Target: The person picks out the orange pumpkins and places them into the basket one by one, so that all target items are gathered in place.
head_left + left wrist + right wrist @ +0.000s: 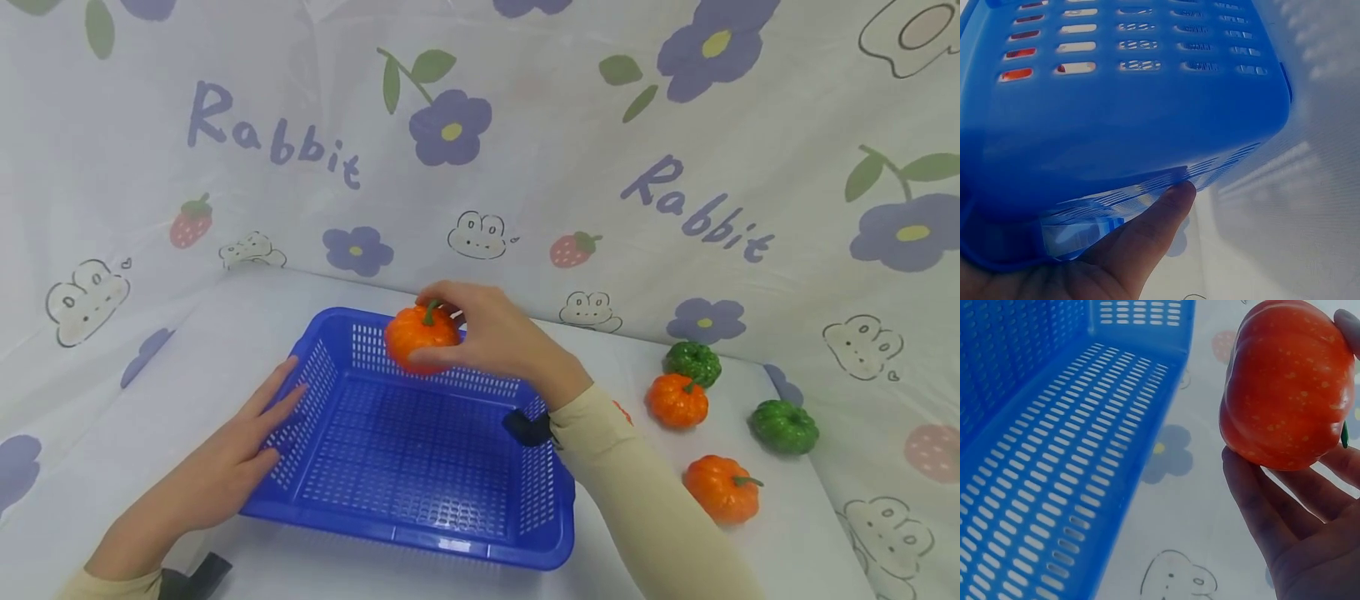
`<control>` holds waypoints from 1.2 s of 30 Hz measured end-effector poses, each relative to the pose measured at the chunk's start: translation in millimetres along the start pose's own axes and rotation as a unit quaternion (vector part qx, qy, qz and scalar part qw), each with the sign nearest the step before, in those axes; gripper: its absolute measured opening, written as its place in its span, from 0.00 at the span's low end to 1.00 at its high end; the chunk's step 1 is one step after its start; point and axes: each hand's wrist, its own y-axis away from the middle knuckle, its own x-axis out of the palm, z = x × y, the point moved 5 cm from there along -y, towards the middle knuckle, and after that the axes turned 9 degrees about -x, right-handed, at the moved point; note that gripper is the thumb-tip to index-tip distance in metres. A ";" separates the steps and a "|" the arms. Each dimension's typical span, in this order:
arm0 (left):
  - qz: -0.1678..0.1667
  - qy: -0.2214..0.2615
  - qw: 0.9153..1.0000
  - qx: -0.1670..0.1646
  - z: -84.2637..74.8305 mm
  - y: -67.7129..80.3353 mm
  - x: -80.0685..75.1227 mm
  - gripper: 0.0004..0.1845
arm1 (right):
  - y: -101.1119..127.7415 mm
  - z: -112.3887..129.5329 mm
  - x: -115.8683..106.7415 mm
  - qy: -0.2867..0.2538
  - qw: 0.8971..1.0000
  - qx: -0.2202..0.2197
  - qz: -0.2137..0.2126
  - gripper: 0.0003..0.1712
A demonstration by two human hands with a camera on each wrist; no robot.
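The blue basket (420, 467) sits on the table, the left hand (225, 467) resting flat against its left wall, fingers straight. The right hand (495, 333) grips 1 orange pumpkin (420, 335) between thumb and curled fingers, seemingly above the basket's far rim.

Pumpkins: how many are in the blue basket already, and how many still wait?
None lie inside yet; the blue basket shows only bare mesh. The right hand holds one orange pumpkin above its far edge, while the left hand rests flat against its side. Four pumpkins wait on the table: two orange, two green.
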 end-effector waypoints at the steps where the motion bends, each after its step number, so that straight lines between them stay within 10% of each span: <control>1: 0.001 0.000 1.000 -0.001 -0.1 0.0 -0.2 0.39 | -1.0 0.4 1.3 0.001 1.000 0.002 0.002 0.36; 36: 0.014 -0.008 1.000 -0.012 -1.8 -0.8 -4.1 0.38 | -51.9 -6.3 48.4 0.017 0.999 0.016 0.036 0.35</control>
